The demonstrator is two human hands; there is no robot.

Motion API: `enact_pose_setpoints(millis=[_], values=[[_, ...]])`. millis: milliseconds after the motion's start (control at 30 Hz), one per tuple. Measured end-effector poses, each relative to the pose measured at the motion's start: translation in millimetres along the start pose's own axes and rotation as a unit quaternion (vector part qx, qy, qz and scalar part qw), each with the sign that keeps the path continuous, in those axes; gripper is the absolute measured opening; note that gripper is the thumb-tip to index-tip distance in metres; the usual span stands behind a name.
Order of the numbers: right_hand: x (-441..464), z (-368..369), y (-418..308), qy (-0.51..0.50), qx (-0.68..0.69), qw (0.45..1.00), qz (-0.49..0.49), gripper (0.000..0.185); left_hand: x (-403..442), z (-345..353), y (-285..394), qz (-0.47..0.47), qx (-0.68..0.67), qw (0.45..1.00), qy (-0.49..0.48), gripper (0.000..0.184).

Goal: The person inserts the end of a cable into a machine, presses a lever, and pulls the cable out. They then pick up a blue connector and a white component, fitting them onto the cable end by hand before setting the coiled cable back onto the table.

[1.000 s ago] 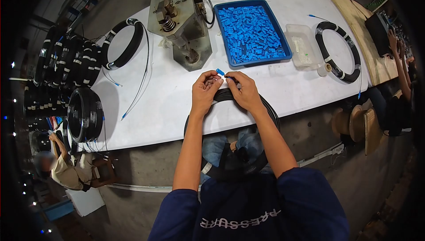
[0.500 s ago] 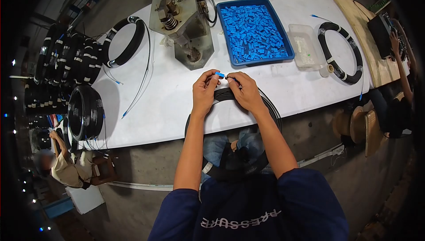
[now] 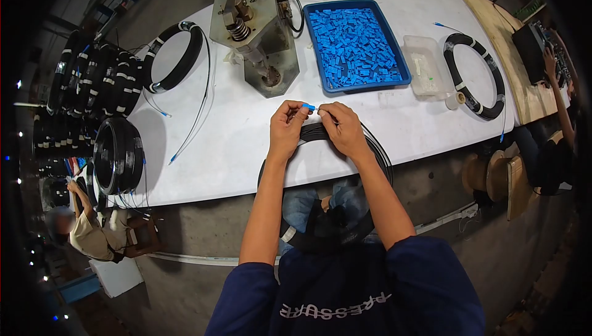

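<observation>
Between finger and thumb of my left hand point(image 3: 286, 129) is a small blue connector housing point(image 3: 309, 107). My right hand point(image 3: 344, 129) is closed on the end of a thin black cable, right beside the housing; the fingers mostly cover it. A small pale tip shows between the two hands, and I cannot tell how deep it sits in the blue piece. Below my hands, a coil of black cable point(image 3: 316, 132) rests over the table's front edge and hangs down to my lap.
A blue tray point(image 3: 366, 87) holds many blue housings. Beside it are a clear plastic box point(image 3: 427, 92) and a tape roll point(image 3: 455, 100). A metal press point(image 3: 259, 34) stands at left, near cable coils point(image 3: 196, 58). Another coil point(image 3: 452, 65) lies right. Co-workers sit at both sides.
My right fingers have shifted slightly around the cable end, and a pale tip now shows beside the blue housing. Both hands stay in nearly the same place over the coil.
</observation>
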State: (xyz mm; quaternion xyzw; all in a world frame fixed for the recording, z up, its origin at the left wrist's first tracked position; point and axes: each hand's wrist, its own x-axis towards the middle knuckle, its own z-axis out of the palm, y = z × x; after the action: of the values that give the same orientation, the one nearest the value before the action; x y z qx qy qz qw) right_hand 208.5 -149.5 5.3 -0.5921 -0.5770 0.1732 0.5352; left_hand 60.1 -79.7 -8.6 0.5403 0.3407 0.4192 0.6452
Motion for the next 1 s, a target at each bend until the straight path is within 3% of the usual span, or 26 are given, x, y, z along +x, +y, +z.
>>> enact_pose_setpoints(millis=[1000], values=[[-2.9, 1.7, 2.9, -0.009, -0.065, 0.997, -0.047, 0.008, 6.7, -6.3, -0.7, -0.005, 0.023, 0.998, -0.057, 0.014]])
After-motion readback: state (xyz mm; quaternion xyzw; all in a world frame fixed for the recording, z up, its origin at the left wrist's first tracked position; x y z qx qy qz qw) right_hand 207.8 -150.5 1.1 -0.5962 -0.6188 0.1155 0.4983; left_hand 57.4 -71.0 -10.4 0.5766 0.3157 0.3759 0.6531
